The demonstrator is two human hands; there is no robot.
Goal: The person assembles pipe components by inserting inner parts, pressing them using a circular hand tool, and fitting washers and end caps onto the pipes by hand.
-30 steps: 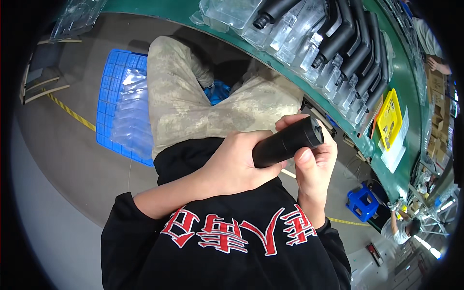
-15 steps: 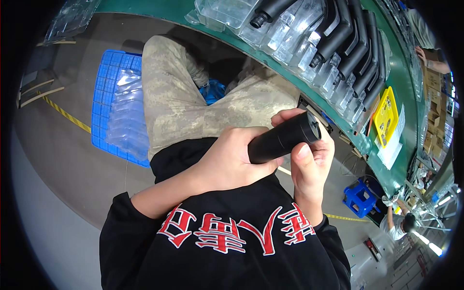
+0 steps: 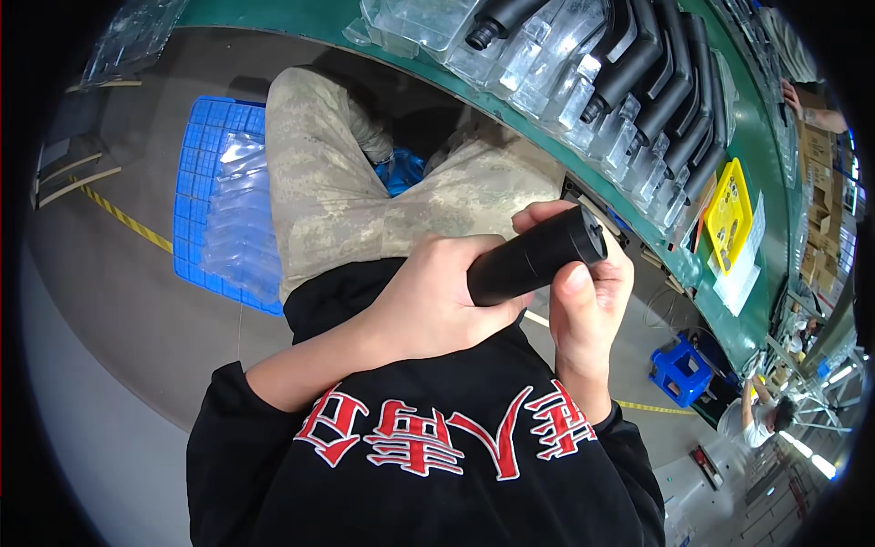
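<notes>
A black cylinder (image 3: 524, 263), smooth and tube-like, is held above my lap, tilted up toward the right. My left hand (image 3: 439, 290) is wrapped around its lower left end and covers that part. At the upper right end, my right hand (image 3: 591, 296) grips it between the thumb on the near side and the fingers on the far side. The flat end face there shows a small raised detail, too small to make out. On the green table (image 3: 301, 20) ahead lies a clear plastic tray (image 3: 547, 77) with several black bent tubes (image 3: 638, 77).
A yellow tray (image 3: 726, 219) with small round pieces sits on the table's right part, beside white paper (image 3: 740, 284). Left of my legs a blue crate (image 3: 193, 182) carries stacked clear trays (image 3: 241, 219). A blue stool (image 3: 680, 370) stands at right. Co-workers are at the far right.
The right end of the cylinder has shifted very slightly, with my right hand still on it. My left hand keeps its grip. At far right, a co-worker has moved a little.
</notes>
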